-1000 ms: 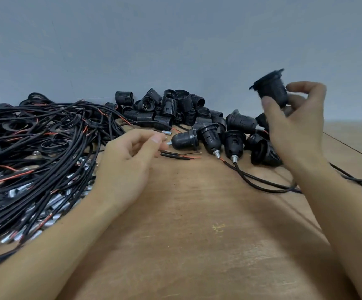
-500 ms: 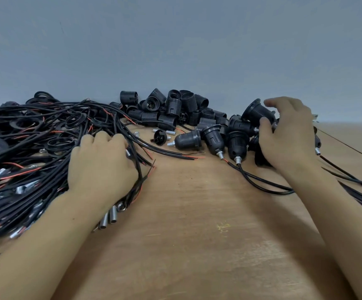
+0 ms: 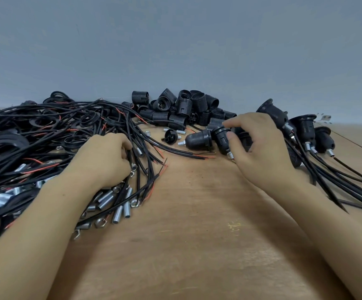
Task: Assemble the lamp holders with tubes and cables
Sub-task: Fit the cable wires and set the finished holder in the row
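Desk: bare wood in the near foreground; parts lie further back.
Metal tubes: short silver sleeves scattered at the near left, just beside and under the left wrist, long axes mostly pointing away from the viewer.
Cables: black tangle with red cores, left side; stripped ends fan rightward toward the desk's middle.
Left hand: knuckles up on the cable pile, fingers curled down among the strands; it seems to grip a cable, though what exactly it holds is hidden.
Right hand: fingers bent, thumb and forefinger pinching a lamp holder.
Lamp holder: black, lying tilted, threaded nipple end toward the viewer; touching a domed holder on its left.
Key relation: cable ends lie left of the pinched holder, well apart; judged, the left hand must carry tube and cable rightward.
Wired holders: far right, cables trailing toward the viewer.
Loose holder shells: heap at the far wall.
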A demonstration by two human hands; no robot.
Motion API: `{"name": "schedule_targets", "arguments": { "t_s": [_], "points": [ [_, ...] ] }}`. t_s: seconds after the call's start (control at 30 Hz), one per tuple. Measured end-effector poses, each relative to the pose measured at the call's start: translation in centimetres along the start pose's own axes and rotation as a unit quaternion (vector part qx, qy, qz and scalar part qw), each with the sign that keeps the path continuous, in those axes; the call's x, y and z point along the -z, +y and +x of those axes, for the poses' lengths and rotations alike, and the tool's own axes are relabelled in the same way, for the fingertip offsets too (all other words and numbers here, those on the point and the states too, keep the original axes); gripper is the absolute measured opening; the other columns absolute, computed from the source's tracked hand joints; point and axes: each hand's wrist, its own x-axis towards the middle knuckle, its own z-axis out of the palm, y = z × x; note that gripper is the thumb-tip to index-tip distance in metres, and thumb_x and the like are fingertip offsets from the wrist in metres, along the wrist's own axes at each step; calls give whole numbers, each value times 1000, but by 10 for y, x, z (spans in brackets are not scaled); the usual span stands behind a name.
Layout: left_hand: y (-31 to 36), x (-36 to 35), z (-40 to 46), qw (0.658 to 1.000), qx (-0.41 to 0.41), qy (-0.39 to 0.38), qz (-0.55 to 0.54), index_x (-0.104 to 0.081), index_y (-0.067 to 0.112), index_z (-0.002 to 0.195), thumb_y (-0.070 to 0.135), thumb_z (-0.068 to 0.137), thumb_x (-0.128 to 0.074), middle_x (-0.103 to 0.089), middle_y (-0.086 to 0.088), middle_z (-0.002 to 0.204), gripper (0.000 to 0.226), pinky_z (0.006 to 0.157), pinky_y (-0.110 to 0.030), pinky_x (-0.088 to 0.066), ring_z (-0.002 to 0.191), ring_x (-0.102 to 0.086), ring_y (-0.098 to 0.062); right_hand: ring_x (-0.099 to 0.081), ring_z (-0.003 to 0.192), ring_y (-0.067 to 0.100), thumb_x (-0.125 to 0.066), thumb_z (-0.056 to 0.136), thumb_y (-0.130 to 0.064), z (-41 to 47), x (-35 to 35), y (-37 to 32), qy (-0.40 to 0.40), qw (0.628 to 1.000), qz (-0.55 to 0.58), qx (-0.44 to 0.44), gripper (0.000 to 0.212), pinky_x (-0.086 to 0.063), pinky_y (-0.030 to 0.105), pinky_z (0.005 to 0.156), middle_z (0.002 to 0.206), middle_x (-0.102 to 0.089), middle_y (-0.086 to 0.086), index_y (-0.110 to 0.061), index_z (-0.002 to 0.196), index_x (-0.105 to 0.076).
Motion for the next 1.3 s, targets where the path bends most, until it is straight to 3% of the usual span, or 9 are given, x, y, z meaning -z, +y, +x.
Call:
{"name": "schedule_targets", "arguments": {
  "t_s": [0.23,0.37,0.6,0.73,0.97,1.03,1.1,1.17,1.3],
  "points": [
    [-5,3,2,997,-13,-22,-80,-66,25,114,4,80,-66,-69,13,85,40,89,-31,-51,88,-64,-13,-53,109,24,-63,90,-2,0,1,0,0,1000,10,1,19,-26,4,94,100,-61,-9,-8,106,-70],
    [-3,3,3,990,-8,-30,-135,-69,23,109,3,80,-74,-73,8,81,36,86,-29,-52,84,-67,-11,-54,109,25,-63,90,-3,0,0,0,-8,1000,13,4,18,-32,18,93,100,-62,-9,-9,106,-70],
    [-1,6,1,992,-13,0,-125,-64,25,91,2,81,-71,-71,11,76,26,60,-17,-42,70,-62,-2,-53,109,23,-63,91,-6,-2,0,-3,-20,1000,24,-4,19,-32,19,91,102,-65,-6,-10,108,-70],
    [2,7,-1,992,-33,-2,-125,-62,27,88,9,85,-69,-67,8,84,20,58,-16,-38,65,-57,-3,-53,109,20,-63,92,-7,-2,0,-3,-23,999,37,-10,19,-32,18,91,103,-65,-8,-11,109,-70],
    [2,8,1,966,-6,144,-215,-63,28,82,15,78,-72,-68,8,80,16,62,-15,-39,70,-61,-2,-54,106,17,-63,92,-8,-4,-2,-2,-25,998,60,-12,18,-36,22,91,101,-64,-11,-17,106,-70],
    [3,9,1,945,0,181,-271,-65,28,82,14,80,-70,-71,6,79,15,69,-19,-48,70,-65,-6,-54,104,15,-63,92,-9,-4,-2,-2,-31,997,71,-10,19,-38,25,92,99,-62,-14,-19,106,-69],
    [7,11,0,910,-12,153,-384,-71,23,85,6,85,-66,-75,-2,80,19,79,-29,-58,77,-73,-15,-56,101,12,-62,93,-10,-5,-3,-2,-43,995,86,-4,19,-43,29,92,98,-62,-18,-21,107,-70],
    [15,10,-4,885,-47,85,-455,-74,16,89,1,88,-66,-77,-7,83,17,78,-25,-60,81,-75,-15,-60,96,7,-62,94,-13,-6,-3,-5,-60,992,111,11,18,-47,26,87,96,-64,-21,-22,108,-70],
    [34,-5,-16,884,-123,-3,-450,-76,11,93,4,90,-67,-77,-5,85,11,72,-20,-59,79,-75,-13,-64,88,6,-69,92,-19,-10,-9,-17,-101,977,178,57,22,-48,15,78,94,-69,-10,-18,114,-68]
  ]
}}
